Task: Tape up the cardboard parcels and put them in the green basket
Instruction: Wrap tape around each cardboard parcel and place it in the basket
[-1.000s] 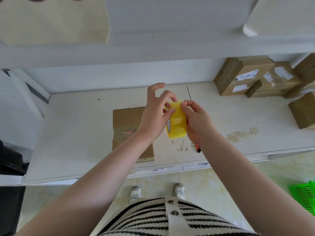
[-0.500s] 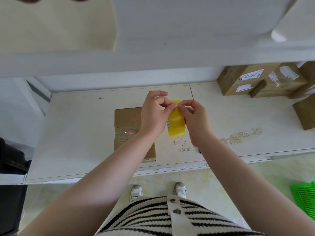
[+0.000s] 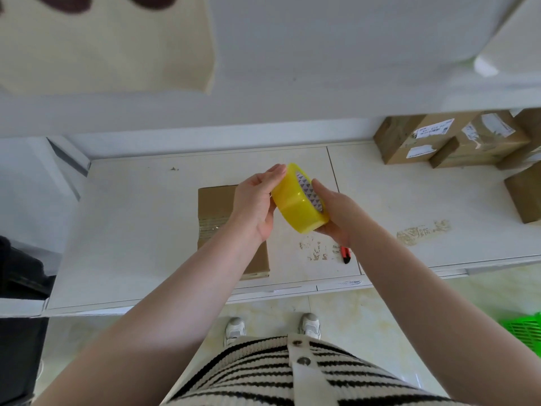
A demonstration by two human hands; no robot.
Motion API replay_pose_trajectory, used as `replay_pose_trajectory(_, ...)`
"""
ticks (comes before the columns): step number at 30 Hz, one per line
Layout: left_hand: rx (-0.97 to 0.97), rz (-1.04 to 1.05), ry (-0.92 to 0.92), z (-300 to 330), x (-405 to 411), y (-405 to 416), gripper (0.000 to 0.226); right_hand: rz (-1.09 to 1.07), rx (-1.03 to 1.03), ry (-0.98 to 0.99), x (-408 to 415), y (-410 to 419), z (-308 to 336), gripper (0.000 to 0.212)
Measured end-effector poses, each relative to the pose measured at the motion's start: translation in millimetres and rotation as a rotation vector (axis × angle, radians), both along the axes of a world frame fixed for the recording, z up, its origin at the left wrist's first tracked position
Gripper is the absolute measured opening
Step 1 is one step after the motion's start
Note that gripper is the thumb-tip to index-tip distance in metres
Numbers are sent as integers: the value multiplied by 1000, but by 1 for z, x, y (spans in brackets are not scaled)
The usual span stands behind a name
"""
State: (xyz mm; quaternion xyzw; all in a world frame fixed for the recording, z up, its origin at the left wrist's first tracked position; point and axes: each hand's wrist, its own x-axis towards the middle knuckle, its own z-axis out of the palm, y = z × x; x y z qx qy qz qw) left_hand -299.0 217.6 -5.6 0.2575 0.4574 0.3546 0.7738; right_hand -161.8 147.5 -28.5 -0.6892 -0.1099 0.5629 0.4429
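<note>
Both hands have parted from their fingertip pinch at the top of the tape roll (image 3: 298, 197), which has tipped over so its printed core now faces up and to the right. The left hand (image 3: 257, 206) lies against the roll's left side with fairly straight fingers, the fingertips reaching its top edge; the right hand (image 3: 333, 212) cups it from below and to the right. Between them the roll is held in the air above the counter (image 3: 131, 230). No loose tape end can be made out.

The cardboard parcel (image 3: 216, 206) lies flat on the counter just left of and below the roll, partly hidden by the left forearm, its long axis running away from the person. The left hand is nearer to it. More parcels (image 3: 439, 139) sit well apart at the far right, and the green basket (image 3: 524, 329) stands on the floor to the right.
</note>
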Motion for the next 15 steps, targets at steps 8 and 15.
replay_pose_trajectory(8, 64, -95, 108, -12, -14, 18, 17, -215, 32, 205, 9, -9, -10, 30)
replay_pose_trajectory(15, 359, -77, 687, -41, -65, 20, 28, -490, -91, 174, 15, -19, -40, 37)
